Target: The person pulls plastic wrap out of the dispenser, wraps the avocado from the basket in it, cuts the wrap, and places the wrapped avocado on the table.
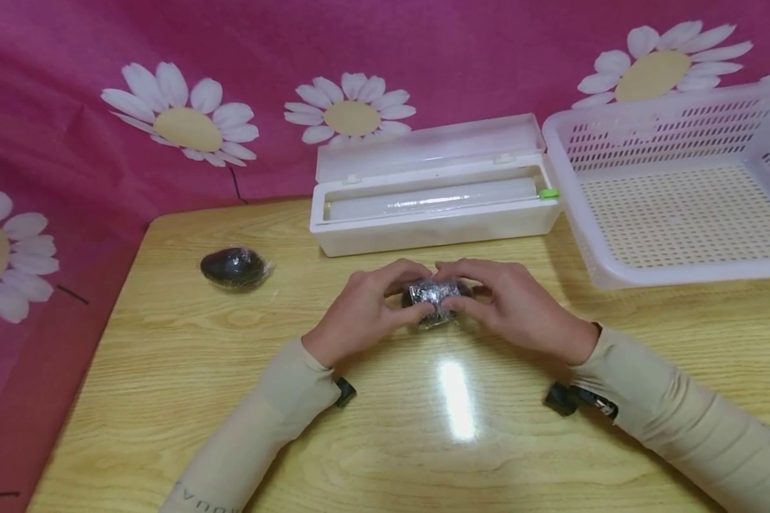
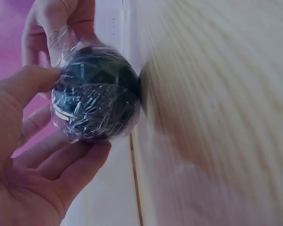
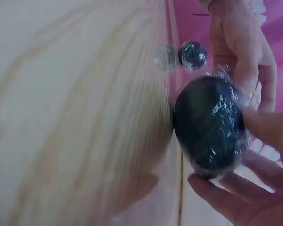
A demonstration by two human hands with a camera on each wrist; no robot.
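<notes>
A dark, egg-shaped avocado wrapped in clear cling film rests on the table in front of the white box. My left hand holds its left side, thumb on the near face and fingers curled round the far side. From the right, my right hand grips it the same way, the two thumbs almost meeting. Crinkled film bunches up on the side of the avocado in the left wrist view. In the right wrist view the avocado shows a smooth dark end under film. A second wrapped avocado lies at the left.
Behind the hands stands a white cling film box, lid raised, with a film roll inside and a green slider at its right end. A white plastic basket stands at the right. A pink flowered cloth hangs behind the table.
</notes>
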